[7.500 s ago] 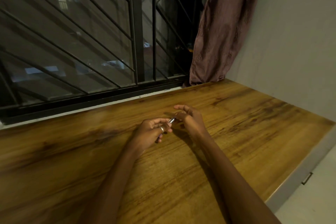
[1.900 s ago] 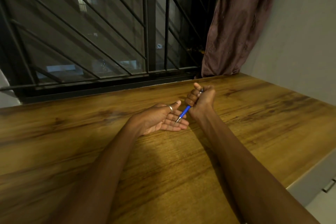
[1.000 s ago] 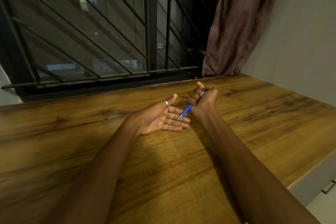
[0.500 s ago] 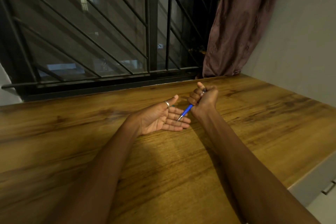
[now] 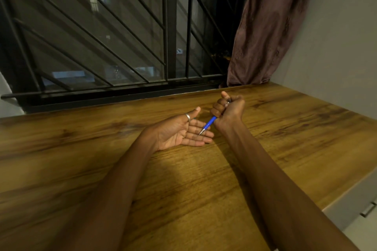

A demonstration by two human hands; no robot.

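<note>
My right hand (image 5: 229, 110) grips a blue pen (image 5: 209, 124) in a fist, thumb up at its top end. The pen slants down to the left, and its metal tip points at the fingers of my left hand (image 5: 179, 131). My left hand lies palm up on the wooden table (image 5: 204, 179), fingers straight, with a silver ring on the thumb. Whether the tip touches the fingers I cannot tell.
A window with black metal bars (image 5: 171, 26) runs along the table's far edge. A dark reddish curtain (image 5: 265, 26) hangs at the back right beside a pale wall (image 5: 336, 36). The table's right edge drops off above a grey drawer front (image 5: 357, 204).
Long ago both hands held a small object together near the table's middle. Over the last second the hands and pen have stayed almost still, left palm up, right fist on the pen.
</note>
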